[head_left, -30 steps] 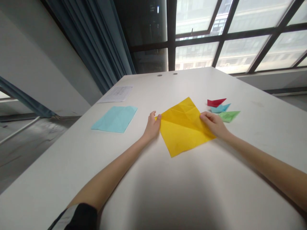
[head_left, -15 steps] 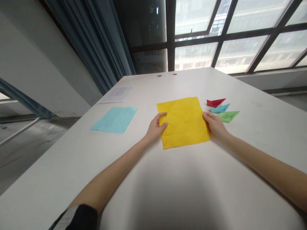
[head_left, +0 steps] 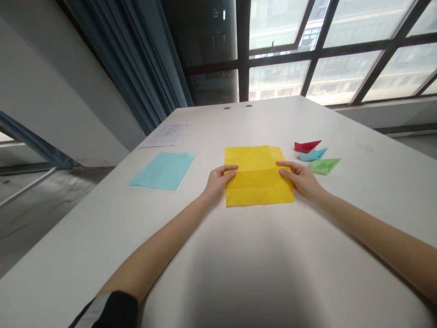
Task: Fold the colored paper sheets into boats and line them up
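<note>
A creased yellow sheet of paper [head_left: 257,182] lies across the middle of the white table, with a crosswise fold line bending it between my hands. My left hand [head_left: 218,180] pinches its left edge between thumb and fingers. At the right edge my right hand [head_left: 300,177] grips the same sheet, thumb and index finger on top. The other fingers of both hands are partly hidden. Close beyond my right hand sits a green folded paper boat [head_left: 326,166].
Behind the green boat are a blue paper boat [head_left: 312,155] and a red paper boat [head_left: 306,146]. A light blue sheet [head_left: 164,172] lies at the left, a printed white page [head_left: 165,135] behind it. The white table [head_left: 239,273] reaches toward the windows.
The yellow sheet has turned a little and now lies squarer to me, bent along its middle crease. My right hand has shifted left, its finger and thumb farther over the paper.
</note>
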The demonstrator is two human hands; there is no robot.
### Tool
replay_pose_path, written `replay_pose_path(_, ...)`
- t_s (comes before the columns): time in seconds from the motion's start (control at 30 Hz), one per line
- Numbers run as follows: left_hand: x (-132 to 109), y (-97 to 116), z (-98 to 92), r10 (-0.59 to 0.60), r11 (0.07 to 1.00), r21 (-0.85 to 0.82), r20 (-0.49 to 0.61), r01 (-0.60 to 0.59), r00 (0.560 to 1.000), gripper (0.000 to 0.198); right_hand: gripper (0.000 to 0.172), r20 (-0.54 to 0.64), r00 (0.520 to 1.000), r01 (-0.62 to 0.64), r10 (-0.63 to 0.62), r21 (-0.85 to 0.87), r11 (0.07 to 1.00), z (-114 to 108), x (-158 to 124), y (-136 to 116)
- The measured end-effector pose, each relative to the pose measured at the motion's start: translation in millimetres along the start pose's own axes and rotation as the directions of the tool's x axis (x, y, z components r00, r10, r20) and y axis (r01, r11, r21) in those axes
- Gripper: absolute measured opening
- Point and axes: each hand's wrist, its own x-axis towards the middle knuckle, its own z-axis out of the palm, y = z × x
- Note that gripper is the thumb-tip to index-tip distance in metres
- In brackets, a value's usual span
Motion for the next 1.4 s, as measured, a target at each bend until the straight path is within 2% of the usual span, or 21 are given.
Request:
replay_pose_path(0.1,-3.0,1.4,1.3,-0.044,0.999,0.000,0.073,0.044,0.996,0.043,0.038,0.012,0.999,-0.046,0.045,0.078,0.996,0.9,-1.0,-1.3)
replay_pose_path(0.23,-5.1,1.7,2.4,-0.078,0.997,0.024,0.068,0.076,0.995,0.047,0.038,0.025,0.997,-0.082,0.079,0.144,0.986,2.3,-1.9,-2.3)
replay_pose_path(0.5,-7.0,6.8,6.6,-0.162,0.963,-0.203,0.085,0.177,0.983,0.039,0.032,0.032,0.988,-0.155,0.152,0.257,0.954,7.9,-4.2,-2.6)
replay_pose_path(0.73,-6.2,8.8,7.1,-0.204,0.935,-0.278,0.085,0.220,0.975,0.035,0.031,0.031,0.988,-0.157,0.154,0.238,0.958,9.9,-5.9,-2.9)
replay_pose_path(1.03,-12.1,10.8,16.7,-0.206,0.938,-0.243,0.183,0.247,0.961,0.042,0.029,0.109,0.990,-0.101,0.087,0.128,0.987,20.4,-9.4,2.0)
replay_pose_path(1.13,-11.0,7.9,18.6,-0.165,0.961,-0.196,0.165,0.196,0.973,0.035,0.025,0.080,0.997,0.025,-0.023,-0.032,0.999,21.5,-9.6,3.7)
replay_pose_path(1.23,-8.3,2.0,17.5,-0.057,0.992,-0.101,0.163,0.075,0.985,0.028,0.023,-0.002,0.981,0.185,-0.192,-0.257,0.948,20.6,-9.7,1.8)
replay_pose_path(1.33,-8.1,0.3,15.5,0.111,0.979,0.155,0.126,-0.130,0.986,0.023,0.020,0.022,0.947,0.300,-0.320,-0.417,0.858,18.9,-9.8,-1.2)
replay_pose_path(1.4,-10.3,3.6,14.7,0.229,0.889,0.379,0.119,-0.258,0.966,0.017,0.017,0.086,0.919,0.381,-0.384,-0.442,0.812,18.2,-10.0,-1.9)
